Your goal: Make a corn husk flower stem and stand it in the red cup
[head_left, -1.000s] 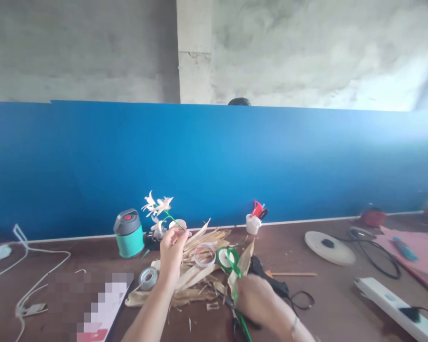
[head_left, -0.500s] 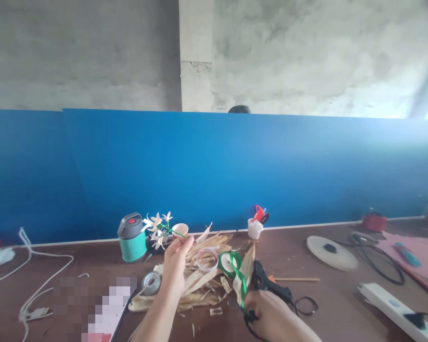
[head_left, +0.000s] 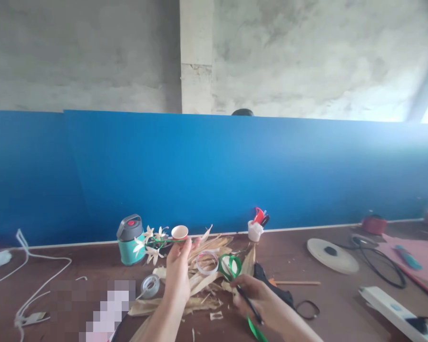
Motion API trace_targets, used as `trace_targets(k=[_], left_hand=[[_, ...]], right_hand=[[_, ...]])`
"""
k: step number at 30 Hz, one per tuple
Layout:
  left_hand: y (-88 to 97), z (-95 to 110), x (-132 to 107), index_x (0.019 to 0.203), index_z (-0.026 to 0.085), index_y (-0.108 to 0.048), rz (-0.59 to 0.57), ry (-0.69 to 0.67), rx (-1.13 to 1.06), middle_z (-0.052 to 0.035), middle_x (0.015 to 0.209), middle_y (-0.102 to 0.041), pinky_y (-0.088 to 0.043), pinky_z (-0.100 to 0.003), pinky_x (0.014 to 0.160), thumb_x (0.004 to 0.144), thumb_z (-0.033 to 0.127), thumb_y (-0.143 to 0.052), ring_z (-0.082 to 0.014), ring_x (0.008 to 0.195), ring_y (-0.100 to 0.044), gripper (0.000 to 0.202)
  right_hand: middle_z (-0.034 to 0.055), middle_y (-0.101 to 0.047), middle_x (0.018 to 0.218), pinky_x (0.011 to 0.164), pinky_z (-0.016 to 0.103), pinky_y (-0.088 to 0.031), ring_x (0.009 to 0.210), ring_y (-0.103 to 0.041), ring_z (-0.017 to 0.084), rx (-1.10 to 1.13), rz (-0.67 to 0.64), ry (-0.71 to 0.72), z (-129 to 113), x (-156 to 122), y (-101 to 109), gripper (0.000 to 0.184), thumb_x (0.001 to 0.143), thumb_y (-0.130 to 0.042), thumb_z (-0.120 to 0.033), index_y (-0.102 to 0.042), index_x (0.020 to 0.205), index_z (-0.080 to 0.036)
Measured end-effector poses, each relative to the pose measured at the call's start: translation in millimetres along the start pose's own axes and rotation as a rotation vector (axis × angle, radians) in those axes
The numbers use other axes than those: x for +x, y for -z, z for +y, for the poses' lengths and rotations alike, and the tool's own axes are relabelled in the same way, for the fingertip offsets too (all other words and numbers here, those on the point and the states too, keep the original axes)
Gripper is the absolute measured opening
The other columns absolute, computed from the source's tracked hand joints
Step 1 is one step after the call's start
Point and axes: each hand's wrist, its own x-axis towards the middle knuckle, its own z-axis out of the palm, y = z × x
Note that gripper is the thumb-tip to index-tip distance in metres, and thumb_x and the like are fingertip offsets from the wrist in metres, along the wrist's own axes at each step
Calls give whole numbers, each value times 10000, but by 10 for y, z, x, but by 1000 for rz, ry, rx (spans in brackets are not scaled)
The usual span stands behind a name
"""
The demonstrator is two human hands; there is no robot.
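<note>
My left hand [head_left: 178,270] is closed, pinching the green-wrapped stem of a spray of white flowers [head_left: 153,244] whose blooms point left. My right hand [head_left: 255,299] is wrapped round what look like black-handled scissors [head_left: 249,304], with a thin grey blade pointing away from me. Green ribbon [head_left: 257,330] shows below that hand, and its spool [head_left: 230,266] lies just beyond the fingers. Between the hands are dried corn husks [head_left: 203,287] with a clear tape roll [head_left: 207,262] on top. A black glue gun [head_left: 260,275] is partly hidden behind my right hand.
A teal flask [head_left: 131,249], a paper cup [head_left: 179,232] and a white pen cup [head_left: 255,231] stand near the blue partition [head_left: 199,175]. Grey tape [head_left: 150,286] lies left. At right are a wooden stick [head_left: 296,283], round lid [head_left: 331,256] and power strip [head_left: 399,311].
My right hand has moved up and slightly left, turning the scissors so the handle shows across the fingers. The flower spray has tipped lower and left in my left hand.
</note>
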Motion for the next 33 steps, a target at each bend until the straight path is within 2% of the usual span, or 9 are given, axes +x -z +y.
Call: trace_targets(k=[2, 6, 11, 15, 20, 24, 28, 33], left_hand=[[-13, -25, -23, 827, 176, -612, 11, -3, 16, -98, 872, -751, -493, -396, 885, 604, 451, -752, -284, 974, -674, 380], [-36, -55, -57, 832, 174, -609, -4, -9, 25, -95, 847, -753, -508, -390, 860, 621, 447, -749, -283, 960, -679, 372], [-58, -83, -73, 806, 170, -612, 13, 14, -19, -95, 800, -756, -532, -385, 801, 603, 398, -773, -289, 900, -697, 345], [-88, -83, -111, 776, 167, -617, 32, 31, -36, -85, 770, -756, -534, -363, 773, 608, 373, -774, -270, 843, -706, 308], [-110, -89, -178, 770, 163, -623, 38, 36, -33, -93, 797, -757, -514, -365, 802, 629, 368, -765, -262, 854, -700, 286], [-107, -117, -202, 743, 173, -618, 37, 51, -35, -89, 806, -755, -503, -379, 834, 627, 387, -769, -271, 899, -689, 287], [-109, -141, -199, 790, 177, -625, 20, 44, -21, -98, 840, -752, -496, -395, 855, 634, 401, -766, -275, 921, -681, 307], [-114, -205, -187, 777, 177, -609, 22, 89, -7, -102, 829, -750, -518, -391, 816, 615, 433, -773, -271, 891, -689, 344]], right_hand=[[-19, -544, 637, 529, 224, -357, 545, -466, 104, 206, -66, 6, -28, 48, -196, 426, 640, -750, -506, -642, 902, -189], [-30, -537, 611, 516, 205, -356, 550, -482, 101, 350, 13, 42, -151, 167, -448, 522, 597, -762, -589, -572, 879, -193], [-40, -514, 544, 493, 202, -356, 514, -443, 95, 366, 131, 77, -272, 275, -520, 588, 513, -777, -636, -536, 802, -185], [-46, -494, 520, 465, 195, -329, 492, -412, 89, 346, 162, 92, -286, 282, -554, 578, 522, -769, -636, -547, 791, -176], [-67, -443, 491, 431, 184, -293, 455, -346, 69, 370, 212, 100, -203, 308, -594, 531, 554, -770, -596, -548, 782, -172], [-84, -404, 495, 415, 179, -259, 450, -305, 61, 411, 234, 105, -72, 347, -614, 444, 583, -804, -474, -550, 794, -177], [-61, -456, 584, 459, 181, -304, 521, -356, 78, 484, 233, 161, 81, 383, -632, 364, 609, -809, -356, -544, 790, -183], [-53, -462, 611, 483, 183, -306, 550, -351, 86, 481, 257, 218, 201, 409, -654, 284, 648, -775, -302, -557, 782, -178]])
